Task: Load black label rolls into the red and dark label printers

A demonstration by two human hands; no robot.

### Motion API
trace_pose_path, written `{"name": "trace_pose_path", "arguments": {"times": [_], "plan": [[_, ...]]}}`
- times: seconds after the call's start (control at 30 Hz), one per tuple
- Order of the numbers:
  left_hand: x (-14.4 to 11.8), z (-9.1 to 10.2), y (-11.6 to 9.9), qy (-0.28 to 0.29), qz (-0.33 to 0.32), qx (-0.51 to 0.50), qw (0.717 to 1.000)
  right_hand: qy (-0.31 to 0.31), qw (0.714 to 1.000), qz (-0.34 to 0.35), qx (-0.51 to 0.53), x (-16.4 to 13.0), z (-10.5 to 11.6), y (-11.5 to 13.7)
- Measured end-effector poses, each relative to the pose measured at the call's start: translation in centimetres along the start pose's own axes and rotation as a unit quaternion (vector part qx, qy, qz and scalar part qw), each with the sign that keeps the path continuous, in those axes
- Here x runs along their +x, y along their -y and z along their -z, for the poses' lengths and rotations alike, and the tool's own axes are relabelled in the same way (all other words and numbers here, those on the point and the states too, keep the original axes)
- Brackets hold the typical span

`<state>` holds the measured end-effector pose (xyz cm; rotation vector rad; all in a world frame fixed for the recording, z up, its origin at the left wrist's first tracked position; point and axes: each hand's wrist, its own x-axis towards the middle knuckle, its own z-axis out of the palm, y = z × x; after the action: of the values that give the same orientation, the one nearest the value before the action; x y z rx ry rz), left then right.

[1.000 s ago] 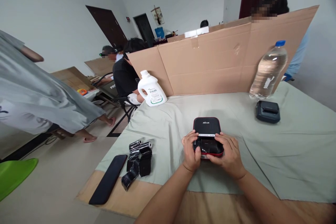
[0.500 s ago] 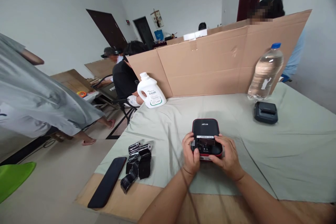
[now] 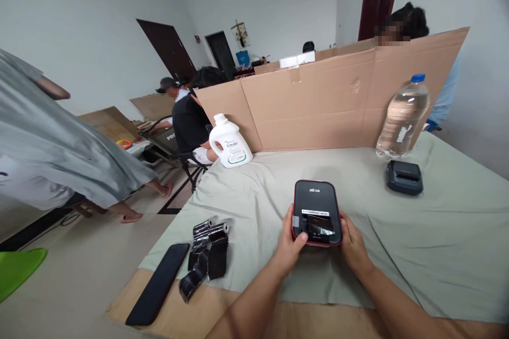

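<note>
A black label printer point(image 3: 317, 200) with a red rim, a white strip and a small dark screen is between my two hands, above the green cloth. My left hand point(image 3: 290, 242) grips its left side, the thumb lying on the lower left of the top face. Against the right side presses my right hand point(image 3: 355, 243), its fingers partly hidden behind the casing. Left of my hands, several black plastic-wrapped rolls point(image 3: 207, 249) lie in a heap. Beside them is a long dark flat case point(image 3: 159, 283).
A cardboard divider point(image 3: 314, 106) stands along the table's far edge. Before it are a white jug point(image 3: 230, 143), a large blue-capped water bottle point(image 3: 403, 119) and a smaller black device point(image 3: 404, 177). People sit beyond the divider; a person in grey point(image 3: 59, 127) is at left.
The label printer has tilted and turned slightly toward me. My right thumb has left its top face, and that hand now holds its right side. The view has shifted slightly.
</note>
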<state>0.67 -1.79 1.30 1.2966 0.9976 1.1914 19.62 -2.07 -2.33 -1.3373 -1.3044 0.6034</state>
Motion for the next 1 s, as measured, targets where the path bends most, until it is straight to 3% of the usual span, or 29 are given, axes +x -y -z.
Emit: {"name": "trace_pose_path", "arguments": {"times": [0.1,0.2,0.27,0.33,0.43,0.53,0.6,0.7,0.83,0.93,1.0], "plan": [[1.2,0.7,-0.6,-0.012,0.103,-0.089,0.991,0.058,0.998,0.014,0.002,-0.2,0.0,0.0],[4.6,2.7,-0.9,-0.098,0.145,-0.169,0.970,0.142,0.989,0.011,-0.026,-0.4,-0.1,0.0],[7.8,5.1,-1.2,-0.157,0.147,-0.181,0.960,0.168,0.984,-0.005,-0.050,-0.5,-0.1,0.0],[11.2,8.1,-1.8,-0.234,0.135,-0.135,0.953,0.174,0.983,-0.019,-0.059,-0.6,-0.2,0.0],[15.5,12.8,-2.9,-0.288,0.134,-0.093,0.944,0.180,0.981,-0.021,-0.066,-0.5,-0.4,0.1],[18.0,16.5,-3.6,-0.324,0.145,-0.043,0.934,0.188,0.979,-0.014,-0.081,-0.4,-0.4,0.3],[18.8,17.9,-3.6,-0.341,0.153,-0.003,0.927,0.192,0.978,-0.009,-0.084,-0.3,-0.4,0.4],[18.9,18.7,-3.8,-0.376,0.157,0.069,0.911,0.198,0.976,-0.002,-0.093,-0.3,-0.4,0.7],[18.0,18.2,-5.1,-0.448,0.131,0.171,0.868,0.193,0.976,0.003,-0.104,-0.4,-0.3,1.0],[16.6,15.8,-5.8,-0.492,0.089,0.214,0.839,0.187,0.977,0.006,-0.105,-0.2,-0.3,1.1],[15.1,12.8,-5.5,-0.479,0.052,0.218,0.849,0.184,0.978,0.010,-0.100,0.1,-0.3,1.2]]}}
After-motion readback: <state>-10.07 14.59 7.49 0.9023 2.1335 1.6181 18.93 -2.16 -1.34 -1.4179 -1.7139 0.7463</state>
